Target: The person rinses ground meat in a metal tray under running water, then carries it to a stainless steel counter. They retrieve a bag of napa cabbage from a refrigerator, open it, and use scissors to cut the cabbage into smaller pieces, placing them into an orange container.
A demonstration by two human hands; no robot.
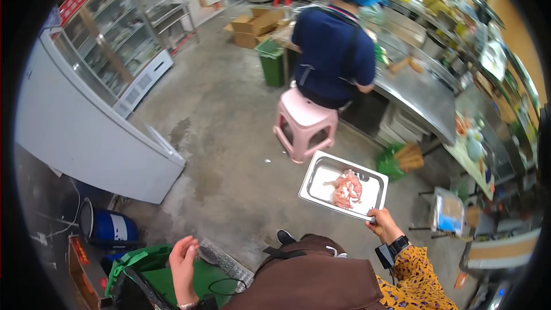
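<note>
A rectangular stainless steel pan (318,181) is held out at one corner by my right hand (384,225), thumb over the rim. Inside it lies a small heap of raw pinkish meat (348,189), with bare metal around it. The pan hangs above the concrete floor, just in front of a pink plastic stool. My left hand (184,262) holds nothing; it is raised over a green bin (206,273) at the lower left, fingers loosely curled and the thumb apart.
A person in a dark blue shirt (331,51) sits on the pink stool (308,116) at a steel counter (424,99). At left stand a white freezer (94,125) and a glass-door refrigerator (116,34). Another green bin (272,64) and cardboard boxes (254,26) are further back.
</note>
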